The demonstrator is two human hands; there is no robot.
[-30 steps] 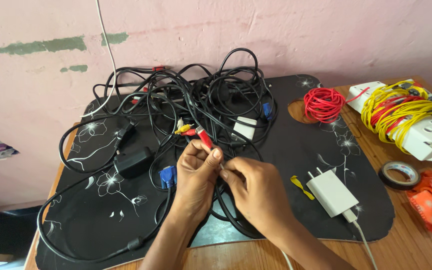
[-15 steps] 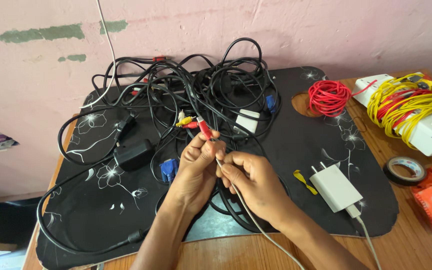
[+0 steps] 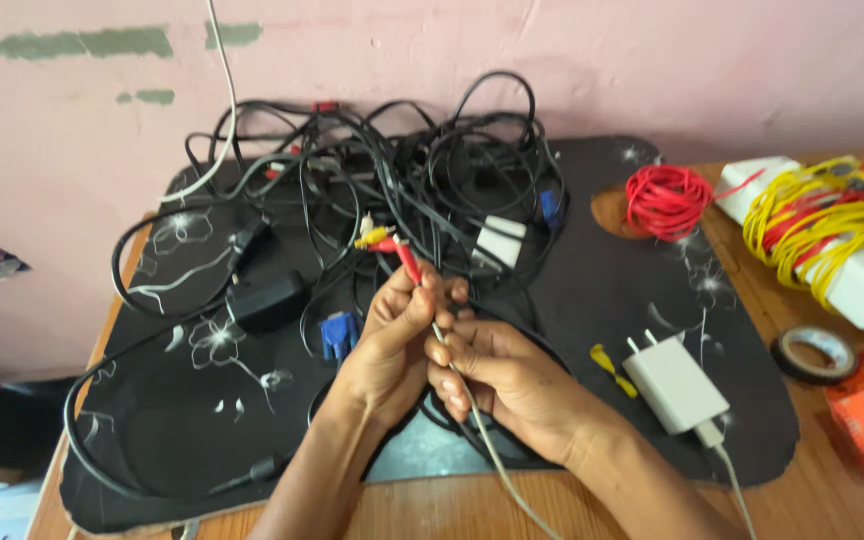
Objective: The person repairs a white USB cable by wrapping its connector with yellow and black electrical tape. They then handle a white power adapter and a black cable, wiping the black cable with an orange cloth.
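We hold a thin grey-white cable (image 3: 472,405) that ends in red, yellow and white plugs (image 3: 384,243), the red one uppermost and nearest our fingers. Our left hand (image 3: 392,345) is clenched around the cable just below the plugs; our right hand (image 3: 507,385) pinches the same cable a little lower, and the two hands touch. From the right hand the cable runs down and off the lower edge of the view.

The plugs sit over the front of a tangle of black cables (image 3: 402,180) heaped on a black flowered mat (image 3: 202,420), which covers most of the wooden worktop (image 3: 822,480). A blue connector (image 3: 336,335) and a black power adapter (image 3: 267,300) lie just left of our hands; a white charger (image 3: 674,383) lies to the right. Bare mat shows at front left and between our hands and the charger. On the right edge are a red wire coil (image 3: 668,200), yellow wire bundle (image 3: 822,215) and tape roll (image 3: 814,353).

Since half a second ago, our hands have stayed clenched on the cable in nearly the same spot.
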